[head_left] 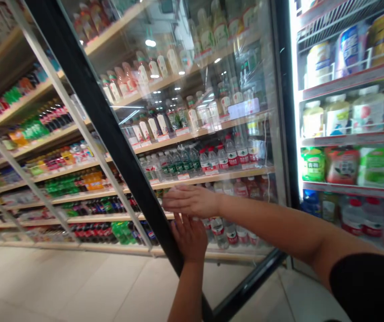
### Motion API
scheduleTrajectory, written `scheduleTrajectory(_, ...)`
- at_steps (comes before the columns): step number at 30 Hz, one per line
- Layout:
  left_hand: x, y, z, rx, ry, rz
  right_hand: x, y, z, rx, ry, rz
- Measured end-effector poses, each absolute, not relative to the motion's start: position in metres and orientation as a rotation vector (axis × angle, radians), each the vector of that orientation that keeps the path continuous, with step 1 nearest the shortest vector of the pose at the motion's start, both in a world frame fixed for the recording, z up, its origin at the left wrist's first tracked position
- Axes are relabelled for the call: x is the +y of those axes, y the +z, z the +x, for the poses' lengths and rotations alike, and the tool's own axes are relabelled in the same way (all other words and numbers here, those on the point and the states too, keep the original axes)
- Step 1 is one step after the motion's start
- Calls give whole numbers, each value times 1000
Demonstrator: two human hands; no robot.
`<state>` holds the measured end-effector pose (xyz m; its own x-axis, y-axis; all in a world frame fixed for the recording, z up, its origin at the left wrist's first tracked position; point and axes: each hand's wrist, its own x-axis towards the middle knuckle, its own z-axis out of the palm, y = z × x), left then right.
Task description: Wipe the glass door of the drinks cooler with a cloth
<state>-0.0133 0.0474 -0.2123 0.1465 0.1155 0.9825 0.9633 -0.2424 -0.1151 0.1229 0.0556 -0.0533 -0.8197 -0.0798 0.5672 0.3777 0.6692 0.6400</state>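
The person stands at an open drinks cooler with both hands laid on its tall clear glass door [218, 89], which is framed in black and hangs swung out from the brightly lit cooler interior [346, 82] at the right, where jars and bottles stand on wire racks. The right hand [192, 201], at the end of a bare forearm with a black sleeve, lies flat on the pane, fingers stretched out side by side and clamped on nothing. The left hand [189, 238] comes up from below, palm spread against the glass just beside the black edge bar [111, 134] of the frame, likewise gripping nothing. The two hands sit one above the other, nearly touching. Through the pane show wooden shelves [212, 176] of clear water bottles [227, 154] with red caps, and further left rows of green and dark soft-drink bottles [61, 184] above a pale tiled floor [61, 281]. The step in hand looks like swinging the door by flat pressure; whether open or shut cannot be told. The next move would call for an even push from both palms, fingers kept clear of the frame's edge
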Motion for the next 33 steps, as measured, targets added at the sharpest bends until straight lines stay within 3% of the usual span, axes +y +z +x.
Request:
scheduleTrajectory(3, 46, -211, -12, -1146, -1211, -1560, 63, -55, 155, -2326, -1079, -147)
scheduleTrajectory(8, 46, -209, -10, -1188, -1273, -1600, 70, -36, 167, -1997, -947, -464)
scheduleTrajectory(15, 49, -214, -12, -1128, -1289, -1512, 64, -119, 179, -2304, -1040, -174)
scheduleTrajectory(21, 45, -206, -8, -1162, -1208, -1503, 74, -74, 207, -1968, -895, -511)
scheduleTrajectory(23, 44, -205, -8, -1161, -1187, -1503, 69, -82, 199, -1835, -814, -626)
scheduleTrajectory(26, 43, -206, -8, -1179, -1214, -1543, 58, -128, 191, -2046, -819, -581)
scheduleTrajectory(29, 43, -208, -8, -1202, -1234, -1571, 55, -162, 207, -2417, -921, -262)
scheduleTrajectory(33, 45, -209, -9, -1201, -1230, -1565, 65, -126, 245, -2560, -912, -139)
